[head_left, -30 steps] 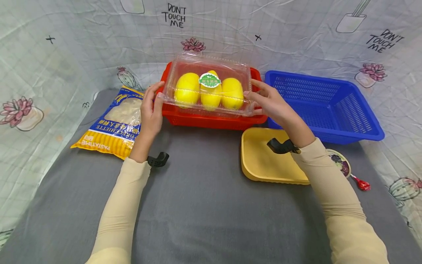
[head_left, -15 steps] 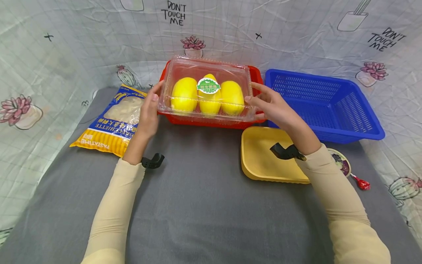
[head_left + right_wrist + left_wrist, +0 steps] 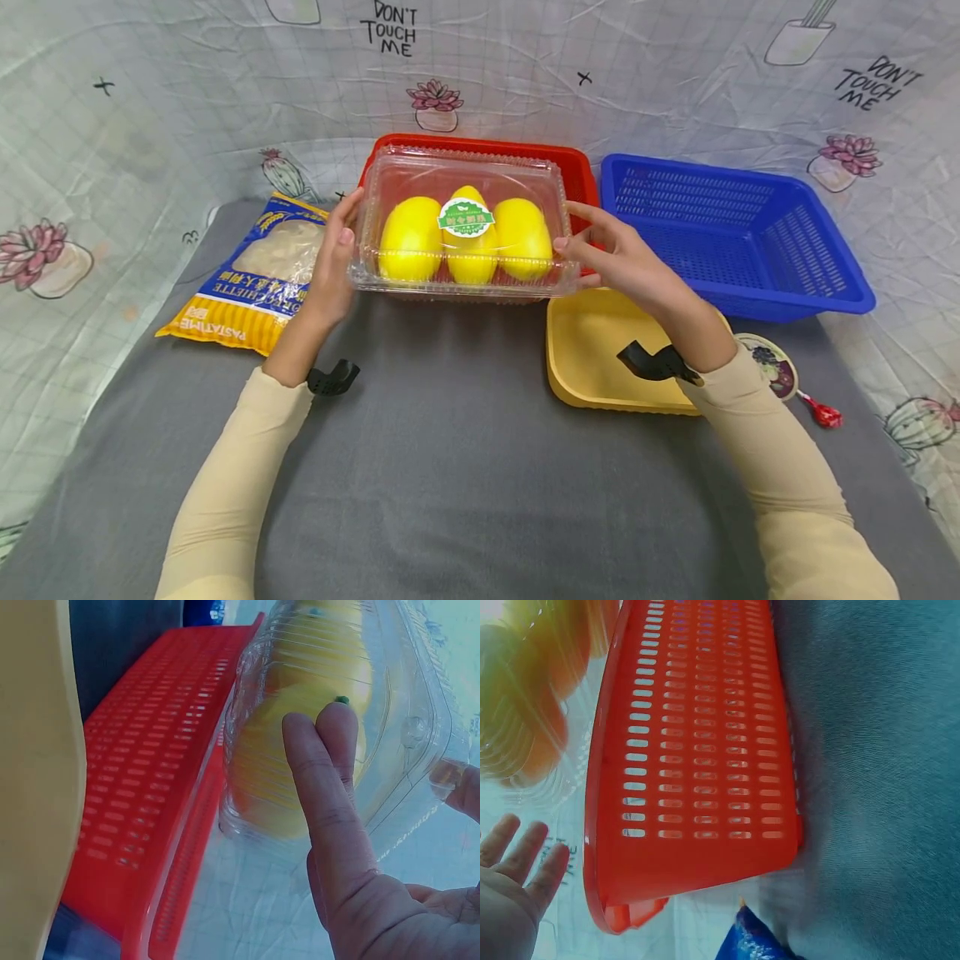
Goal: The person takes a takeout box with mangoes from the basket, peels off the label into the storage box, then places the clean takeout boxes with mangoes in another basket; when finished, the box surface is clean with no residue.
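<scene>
Both hands hold a clear plastic clamshell box [image 3: 468, 171] by its two ends, lifted in front of the red basket [image 3: 579, 171]. Three yellow fruits [image 3: 411, 242] that look like lemons lie inside it, under a green and white sticker [image 3: 467, 218]. My left hand [image 3: 330, 275] grips the left end; in the left wrist view its fingertips [image 3: 534, 851] show below the box. My right hand [image 3: 626, 265] grips the right end, its fingers [image 3: 330, 810] along the side and its thumb near the rim in the right wrist view. The box hides much of the basket.
A blue basket [image 3: 810, 275] stands at the right, with a yellow tray [image 3: 600, 367] before it. A round lid or tin with a fruit picture [image 3: 780, 371] and a red lollipop [image 3: 827, 415] lie by the right sleeve. A pasta bag [image 3: 247, 283] lies at the left.
The hands have brought the box toward the person and slightly left, from over the red basket to its near side. More of the basket's back rim shows.
</scene>
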The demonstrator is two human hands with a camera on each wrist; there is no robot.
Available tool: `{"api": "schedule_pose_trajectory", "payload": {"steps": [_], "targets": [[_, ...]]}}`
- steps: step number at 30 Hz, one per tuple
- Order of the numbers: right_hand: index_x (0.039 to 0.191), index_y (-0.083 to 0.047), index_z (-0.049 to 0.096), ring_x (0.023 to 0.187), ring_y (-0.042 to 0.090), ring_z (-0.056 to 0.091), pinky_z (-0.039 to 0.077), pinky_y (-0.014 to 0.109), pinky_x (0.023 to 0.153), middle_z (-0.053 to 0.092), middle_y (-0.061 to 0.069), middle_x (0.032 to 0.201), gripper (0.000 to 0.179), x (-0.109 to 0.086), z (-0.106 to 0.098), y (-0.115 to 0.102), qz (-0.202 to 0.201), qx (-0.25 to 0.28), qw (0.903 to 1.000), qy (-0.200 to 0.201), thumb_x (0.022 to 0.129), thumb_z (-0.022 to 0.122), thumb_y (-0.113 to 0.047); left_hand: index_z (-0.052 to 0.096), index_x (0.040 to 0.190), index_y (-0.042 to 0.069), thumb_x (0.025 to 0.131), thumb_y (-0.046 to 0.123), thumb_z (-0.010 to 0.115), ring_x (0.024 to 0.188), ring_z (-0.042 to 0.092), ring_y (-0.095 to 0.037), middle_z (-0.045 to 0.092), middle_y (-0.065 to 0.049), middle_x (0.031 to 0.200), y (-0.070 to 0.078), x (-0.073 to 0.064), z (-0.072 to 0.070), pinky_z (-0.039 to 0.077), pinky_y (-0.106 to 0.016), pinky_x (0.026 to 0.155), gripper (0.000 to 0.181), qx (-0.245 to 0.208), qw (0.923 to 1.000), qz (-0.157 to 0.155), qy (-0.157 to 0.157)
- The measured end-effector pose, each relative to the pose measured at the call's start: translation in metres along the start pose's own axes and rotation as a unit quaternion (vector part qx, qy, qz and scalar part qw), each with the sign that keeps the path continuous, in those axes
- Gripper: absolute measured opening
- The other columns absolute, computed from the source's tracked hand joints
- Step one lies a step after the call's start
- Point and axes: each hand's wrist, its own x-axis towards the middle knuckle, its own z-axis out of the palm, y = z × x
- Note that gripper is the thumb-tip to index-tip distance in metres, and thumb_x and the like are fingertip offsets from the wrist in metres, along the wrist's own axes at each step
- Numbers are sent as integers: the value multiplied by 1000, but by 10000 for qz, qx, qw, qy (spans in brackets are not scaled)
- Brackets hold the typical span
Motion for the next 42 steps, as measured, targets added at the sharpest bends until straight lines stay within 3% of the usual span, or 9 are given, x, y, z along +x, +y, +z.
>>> {"api": "schedule_pose_trajectory", "payload": {"steps": [17, 27, 33, 38, 42], "targets": [[153, -22, 29, 104, 26, 54, 57, 29, 79, 51, 15, 117, 68, -21, 10, 5, -122, -74, 9999, -38, 95, 62, -30, 33, 148, 5, 95, 37, 48, 138, 33, -27, 37, -13, 149, 10, -24, -7, 27, -38, 117, 64, -502, 9984, 248, 33], [153, -20, 28, 101, 27, 55, 58, 29, 77, 51, 16, 115, 68, -31, 14, 12, -225, 48, 9997, -77, 95, 61, -26, 35, 145, 9, 91, 33, 57, 131, 42, -23, 45, -6, 143, 12, -32, -18, 33, -33, 113, 63, -615, 9952, 506, -561], [154, -16, 27, 96, 25, 58, 58, 30, 76, 49, 17, 112, 66, -38, 17, 18, -305, 276, 9989, -241, 96, 59, -19, 34, 144, 7, 89, 22, 58, 131, 44, -17, 44, -3, 143, 15, -39, -24, 34, -27, 110, 61, -494, 9947, 256, -860], [153, -13, 27, 78, 21, 65, 59, 30, 74, 47, 17, 108, 65, -43, 23, 21, -500, 354, 9977, -299, 96, 58, -13, 37, 140, 4, 89, 19, 60, 129, 47, -14, 45, -2, 143, 16, -46, -29, 35, -23, 109, 59, -388, 9949, 252, -898], [152, -10, 28, 77, 20, 67, 59, 31, 74, 48, 18, 106, 65, -47, 28, 24, -644, 446, 9964, -320, 95, 59, -12, 38, 139, 7, 89, 24, 63, 128, 48, -14, 46, -1, 144, 13, -51, -32, 35, -23, 110, 59, -505, 9941, 359, -885]]}}
